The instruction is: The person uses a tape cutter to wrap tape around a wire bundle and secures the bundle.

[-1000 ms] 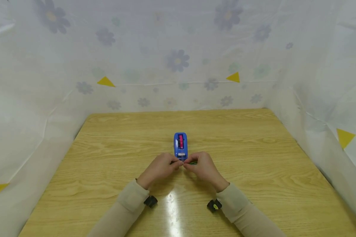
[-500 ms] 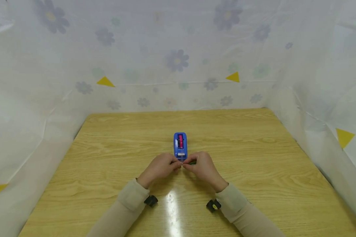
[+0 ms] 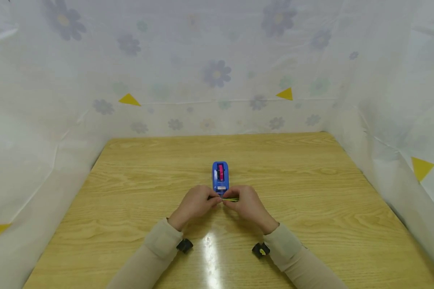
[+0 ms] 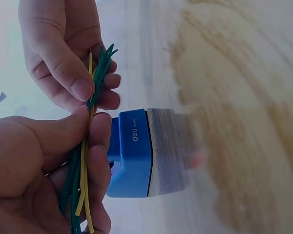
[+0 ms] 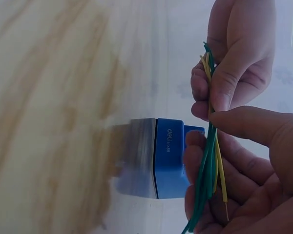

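Left hand (image 3: 196, 202), right hand (image 3: 249, 204), both were clamped on the green and yellow wires (image 5: 209, 168), pinching them just below the centre of the head view, blue tape dispenser (image 3: 225, 176) directly above in frame!

On the table (image 3: 159, 168) stands the dispenser (image 3: 220, 185), a roll (image 3: 221, 172) inside it. Before it, the wires (image 5: 208, 168) span from left hand (image 3: 198, 202) to right hand (image 3: 248, 204). Behind the table hangs a curtain (image 3: 188, 80).

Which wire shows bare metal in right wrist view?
The rightmost yellow wire: thin bare tip at its lower end. The yellow one beside it and green wires show none.
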Demonstrator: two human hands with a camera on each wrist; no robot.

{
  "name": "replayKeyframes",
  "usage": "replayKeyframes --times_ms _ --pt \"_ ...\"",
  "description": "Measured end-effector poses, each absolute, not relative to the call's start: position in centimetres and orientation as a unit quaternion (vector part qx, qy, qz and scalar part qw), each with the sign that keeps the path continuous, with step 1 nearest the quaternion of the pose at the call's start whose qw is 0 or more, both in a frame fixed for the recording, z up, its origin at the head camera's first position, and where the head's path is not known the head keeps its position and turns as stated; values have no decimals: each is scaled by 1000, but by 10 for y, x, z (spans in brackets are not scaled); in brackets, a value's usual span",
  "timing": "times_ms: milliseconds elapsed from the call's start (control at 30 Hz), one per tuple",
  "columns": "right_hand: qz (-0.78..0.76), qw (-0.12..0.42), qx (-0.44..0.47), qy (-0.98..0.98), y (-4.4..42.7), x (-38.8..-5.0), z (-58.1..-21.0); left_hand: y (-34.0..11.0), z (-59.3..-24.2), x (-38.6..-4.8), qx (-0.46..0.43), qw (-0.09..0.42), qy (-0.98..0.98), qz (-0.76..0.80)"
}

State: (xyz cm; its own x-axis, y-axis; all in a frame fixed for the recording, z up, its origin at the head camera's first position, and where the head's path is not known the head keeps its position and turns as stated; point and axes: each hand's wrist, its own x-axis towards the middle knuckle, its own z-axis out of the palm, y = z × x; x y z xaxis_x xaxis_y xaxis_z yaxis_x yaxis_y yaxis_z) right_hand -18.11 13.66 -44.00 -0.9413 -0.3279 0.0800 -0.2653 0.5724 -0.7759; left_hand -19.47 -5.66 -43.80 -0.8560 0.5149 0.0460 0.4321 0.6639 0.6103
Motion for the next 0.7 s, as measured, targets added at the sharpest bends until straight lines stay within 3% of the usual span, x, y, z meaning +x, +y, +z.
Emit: replayKeyframes --times_ms 433,700 --pt "-427 39 -172 887 138 -182 -442 -54 -438 -193 271 14 924 270" --pt "-442 32 -163 881 137 -183 -442 -55 -437 -194 273 24 923 271"
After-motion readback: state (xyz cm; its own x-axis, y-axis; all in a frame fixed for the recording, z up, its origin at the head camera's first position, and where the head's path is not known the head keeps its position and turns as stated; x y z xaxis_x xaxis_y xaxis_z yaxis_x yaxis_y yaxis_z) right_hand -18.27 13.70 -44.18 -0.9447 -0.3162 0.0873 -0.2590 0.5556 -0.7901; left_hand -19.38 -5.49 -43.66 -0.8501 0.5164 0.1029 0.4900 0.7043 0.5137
